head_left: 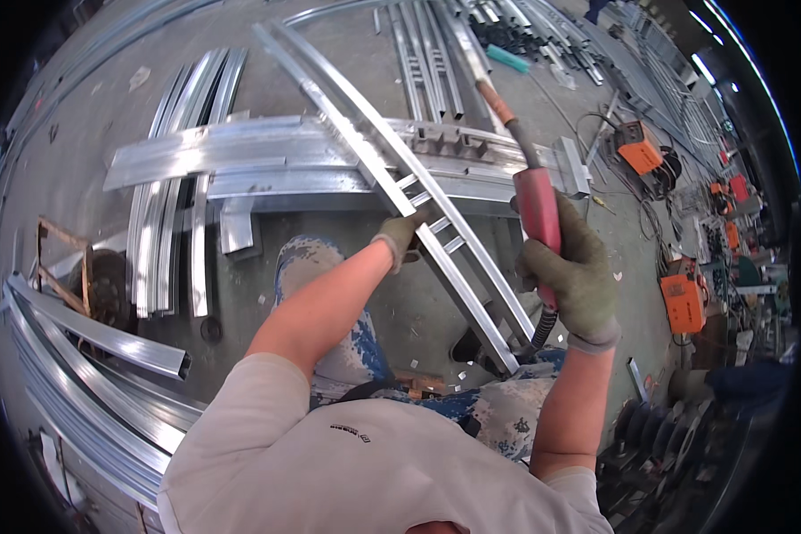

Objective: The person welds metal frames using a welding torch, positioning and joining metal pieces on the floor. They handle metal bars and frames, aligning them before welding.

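Observation:
My left hand (402, 238), in an olive work glove, is closed round one rail of a ladder-like metal frame (463, 295). Some of its fingers are hidden behind the rail. The frame has two long shiny rails joined by short crosspieces and slants across the metal beams (285, 156) in front of me, its near end by my legs. My right hand (578, 280), in a matching glove, is wrapped round the red handle of a welding torch (536, 206). The torch's neck and nozzle point up and away, apart from my left hand. Its cable runs down below my right hand.
Long metal channels (156, 249) lie under the beams at left, and more profiles (98, 347) are stacked at lower left. Two orange machines (641, 147) with loose cables stand at right. Similar ladder-like frames (427, 62) and dark tube pieces (521, 40) lie farther back.

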`<action>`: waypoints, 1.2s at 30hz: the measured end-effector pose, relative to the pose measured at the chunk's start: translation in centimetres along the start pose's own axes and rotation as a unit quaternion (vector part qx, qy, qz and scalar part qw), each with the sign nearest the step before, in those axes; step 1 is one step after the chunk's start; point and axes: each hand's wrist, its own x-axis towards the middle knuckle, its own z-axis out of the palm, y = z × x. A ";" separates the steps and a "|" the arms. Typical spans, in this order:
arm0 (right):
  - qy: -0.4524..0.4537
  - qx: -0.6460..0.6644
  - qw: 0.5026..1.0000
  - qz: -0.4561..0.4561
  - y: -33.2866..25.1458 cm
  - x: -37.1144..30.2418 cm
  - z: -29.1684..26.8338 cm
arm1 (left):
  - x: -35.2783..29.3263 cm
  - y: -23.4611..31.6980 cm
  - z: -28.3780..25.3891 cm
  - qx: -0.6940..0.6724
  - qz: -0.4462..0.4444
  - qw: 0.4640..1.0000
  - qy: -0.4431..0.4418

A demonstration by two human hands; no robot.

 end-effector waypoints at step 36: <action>-0.033 -0.250 0.954 0.163 14.2 6.3 5.9 | -9.4 2.1 1.2 0.070 0.104 0.992 -0.012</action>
